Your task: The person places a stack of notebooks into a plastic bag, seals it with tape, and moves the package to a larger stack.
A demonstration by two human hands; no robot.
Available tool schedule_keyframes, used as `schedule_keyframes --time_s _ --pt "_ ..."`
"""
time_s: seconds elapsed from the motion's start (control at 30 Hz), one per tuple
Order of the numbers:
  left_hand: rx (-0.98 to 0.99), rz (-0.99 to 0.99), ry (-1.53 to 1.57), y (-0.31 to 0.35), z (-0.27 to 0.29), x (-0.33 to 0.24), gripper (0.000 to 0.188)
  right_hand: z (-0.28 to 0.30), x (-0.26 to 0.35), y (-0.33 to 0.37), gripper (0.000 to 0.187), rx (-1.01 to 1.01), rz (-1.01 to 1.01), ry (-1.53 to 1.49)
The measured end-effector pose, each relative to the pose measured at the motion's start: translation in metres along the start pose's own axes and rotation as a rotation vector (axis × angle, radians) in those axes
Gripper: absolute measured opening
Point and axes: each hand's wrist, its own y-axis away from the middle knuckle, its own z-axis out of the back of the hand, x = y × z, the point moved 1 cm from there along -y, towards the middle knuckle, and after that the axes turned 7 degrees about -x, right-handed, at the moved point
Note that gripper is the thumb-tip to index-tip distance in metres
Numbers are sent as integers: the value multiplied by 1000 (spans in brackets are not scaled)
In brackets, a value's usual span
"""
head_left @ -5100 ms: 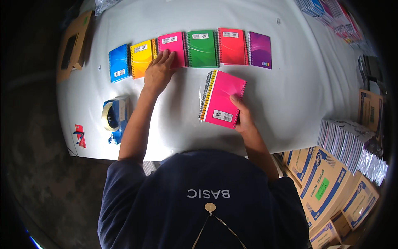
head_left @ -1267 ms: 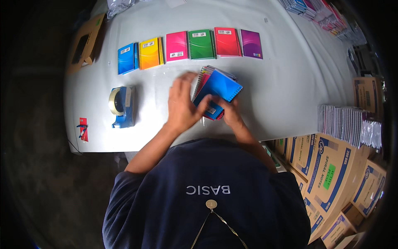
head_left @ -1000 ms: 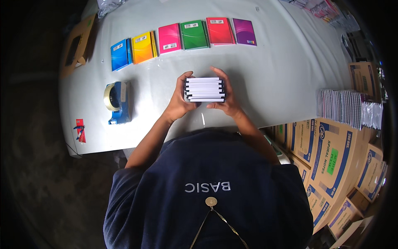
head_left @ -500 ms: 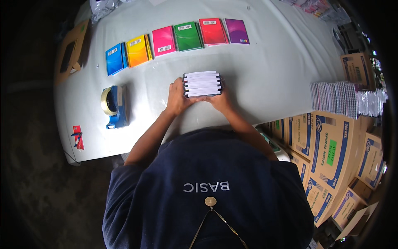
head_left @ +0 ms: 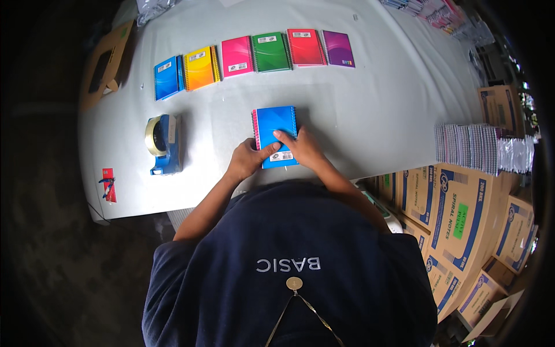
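Observation:
Both hands grip a stack of small spiral notebooks (head_left: 276, 122) near the table's front edge. A blue cover with a white label lies uppermost, and a pink spiral edge peeks out at its left. My left hand (head_left: 250, 157) closes on the lower left side, its thumb on the cover. From the right, my right hand (head_left: 302, 148) clasps the stack, thumb also resting on the blue cover. The fingers beneath are hidden. Beyond the hands, notebooks lie in a row: blue (head_left: 166, 78), yellow (head_left: 200, 68), pink (head_left: 236, 55), green (head_left: 272, 52), red (head_left: 304, 47) and purple (head_left: 338, 48).
A blue tape dispenser (head_left: 167, 144) stands left of my hands. Further left are a red card (head_left: 109, 186) and a cardboard box (head_left: 107, 66). Stacked spiral notebooks (head_left: 467, 149) sit at the right edge, above large cartons (head_left: 457, 225). Wrapped bundles (head_left: 428, 14) lie far right.
The stack has turned from showing its white page edges to lying with the blue cover up. Both thumbs now rest on that cover.

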Motion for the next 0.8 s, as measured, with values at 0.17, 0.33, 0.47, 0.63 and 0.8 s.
schedule_keyframes --time_s 0.17,0.33,0.47,0.63,0.8 --pt "4 36 -8 -7 1 -2 78 3 2 -12 85 76 -45 -39" --pt "40 2 14 -16 7 -8 77 4 6 -14 89 0 -16 -53" --pt "0 -28 0 -14 10 -15 77 10 21 -11 91 -47 37 -110" --pt "9 9 -46 -23 8 -11 78 11 22 -21 85 -8 -21 49" --pt "16 -26 -582 -14 19 -43 85 22 47 -16 79 19 0 372"
